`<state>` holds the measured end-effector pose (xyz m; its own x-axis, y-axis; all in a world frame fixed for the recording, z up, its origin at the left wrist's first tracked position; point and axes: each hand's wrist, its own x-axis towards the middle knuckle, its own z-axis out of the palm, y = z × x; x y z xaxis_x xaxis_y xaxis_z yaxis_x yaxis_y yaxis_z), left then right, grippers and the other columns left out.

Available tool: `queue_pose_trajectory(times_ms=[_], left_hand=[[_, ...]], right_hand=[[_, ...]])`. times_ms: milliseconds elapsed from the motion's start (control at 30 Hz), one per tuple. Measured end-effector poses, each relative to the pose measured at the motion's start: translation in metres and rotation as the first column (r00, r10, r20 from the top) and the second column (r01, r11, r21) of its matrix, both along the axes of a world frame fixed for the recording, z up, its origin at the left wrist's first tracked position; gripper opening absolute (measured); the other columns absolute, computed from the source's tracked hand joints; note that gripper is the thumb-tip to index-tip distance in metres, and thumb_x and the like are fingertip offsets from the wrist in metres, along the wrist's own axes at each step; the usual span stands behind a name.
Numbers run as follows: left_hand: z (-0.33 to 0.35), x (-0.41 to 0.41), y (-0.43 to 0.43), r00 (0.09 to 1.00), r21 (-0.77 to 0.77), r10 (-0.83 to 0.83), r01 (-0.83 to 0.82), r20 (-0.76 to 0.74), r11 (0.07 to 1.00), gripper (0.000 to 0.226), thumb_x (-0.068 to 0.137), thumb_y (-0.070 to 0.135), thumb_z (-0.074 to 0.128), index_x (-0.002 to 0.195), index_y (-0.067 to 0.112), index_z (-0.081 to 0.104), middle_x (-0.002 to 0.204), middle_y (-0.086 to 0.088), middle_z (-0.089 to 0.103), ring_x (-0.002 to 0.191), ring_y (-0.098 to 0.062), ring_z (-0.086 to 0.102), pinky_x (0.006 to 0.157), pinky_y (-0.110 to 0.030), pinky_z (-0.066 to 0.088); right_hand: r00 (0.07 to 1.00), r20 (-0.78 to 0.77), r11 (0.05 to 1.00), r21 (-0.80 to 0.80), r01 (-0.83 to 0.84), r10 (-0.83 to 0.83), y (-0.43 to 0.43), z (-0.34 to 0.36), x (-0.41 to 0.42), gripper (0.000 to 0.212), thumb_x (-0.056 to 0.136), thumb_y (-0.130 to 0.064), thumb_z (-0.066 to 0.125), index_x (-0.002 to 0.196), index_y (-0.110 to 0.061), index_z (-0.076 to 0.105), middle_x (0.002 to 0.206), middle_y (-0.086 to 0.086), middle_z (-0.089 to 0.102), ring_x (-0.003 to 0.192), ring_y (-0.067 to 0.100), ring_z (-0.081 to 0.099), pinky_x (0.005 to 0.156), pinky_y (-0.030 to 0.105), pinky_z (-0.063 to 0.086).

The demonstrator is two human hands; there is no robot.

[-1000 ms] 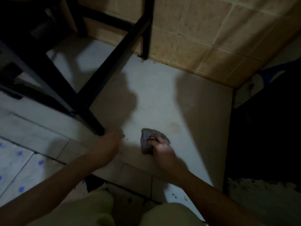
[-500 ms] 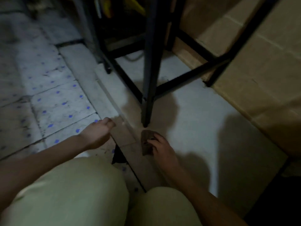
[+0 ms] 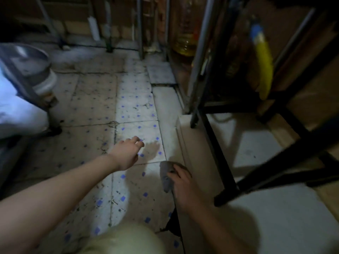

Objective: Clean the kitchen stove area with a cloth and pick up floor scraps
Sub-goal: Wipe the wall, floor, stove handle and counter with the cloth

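Note:
A small grey cloth (image 3: pixel 166 177) lies at the foot of the raised white step (image 3: pixel 260 222), on the blue-dotted tile floor (image 3: pixel 135 110). My right hand (image 3: pixel 183 182) holds the cloth, fingers curled over its top. My left hand (image 3: pixel 128 153) reaches out low over the dotted tiles to the left, fingers loosely curled with nothing in them. Dark specks of dirt dot the floor tiles around both hands.
Black metal stand legs (image 3: pixel 216 153) rise from the step at right. A yellow and blue brush (image 3: pixel 264 61) and an oil bottle (image 3: pixel 185 43) sit behind them. A metal pot (image 3: pixel 31 66) stands at far left. My knee (image 3: pixel 124 239) fills the bottom edge.
The view has swung left from the step and wall to the dotted floor. My right hand has dragged the cloth off the step's top to its edge. My left hand has reached further out.

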<state>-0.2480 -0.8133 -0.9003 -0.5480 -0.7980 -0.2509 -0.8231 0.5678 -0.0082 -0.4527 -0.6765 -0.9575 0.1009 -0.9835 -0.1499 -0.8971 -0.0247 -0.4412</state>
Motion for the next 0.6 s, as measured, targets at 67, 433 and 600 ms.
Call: queue_pose_trajectory(times_ms=[67,433,600], left_hand=[[0.02,0.011,-0.012,0.997,0.011,0.062,-0.062,-0.035,0.998,0.045,0.094,0.023,0.045,0.138,0.017,0.035,0.142,-0.007,0.034,0.121,-0.029,0.047,0.098,-0.039,0.04],[0.201,0.062,-0.037,0.937,0.147,0.321,-0.301,-0.137,0.942,0.038,0.092,0.017,0.045,0.13,0.016,0.043,0.133,-0.007,0.043,0.115,-0.026,0.048,0.094,-0.037,0.04],[0.306,0.069,-0.04,0.917,0.173,0.353,-0.323,-0.184,0.93,0.031,0.095,0.021,0.04,0.125,0.017,0.045,0.134,-0.007,0.042,0.118,-0.026,0.047,0.095,-0.041,0.04]], right_hand=[[0.999,0.029,0.999,0.031,0.021,-0.022,-0.026,0.024,0.011,0.048,0.095,-0.011,0.044,0.142,-0.021,0.039,0.157,0.004,0.014,0.143,0.021,0.016,0.113,0.036,0.027],[0.981,0.092,0.985,0.055,0.165,-0.169,-0.069,0.229,0.063,0.049,0.087,0.001,0.054,0.131,-0.019,0.053,0.153,0.002,0.027,0.138,0.022,0.028,0.11,0.034,0.035],[0.983,0.057,0.983,0.064,0.172,-0.175,-0.058,0.333,0.076,0.044,0.091,-0.003,0.05,0.132,-0.018,0.053,0.151,0.006,0.033,0.138,0.023,0.032,0.107,0.037,0.038]])
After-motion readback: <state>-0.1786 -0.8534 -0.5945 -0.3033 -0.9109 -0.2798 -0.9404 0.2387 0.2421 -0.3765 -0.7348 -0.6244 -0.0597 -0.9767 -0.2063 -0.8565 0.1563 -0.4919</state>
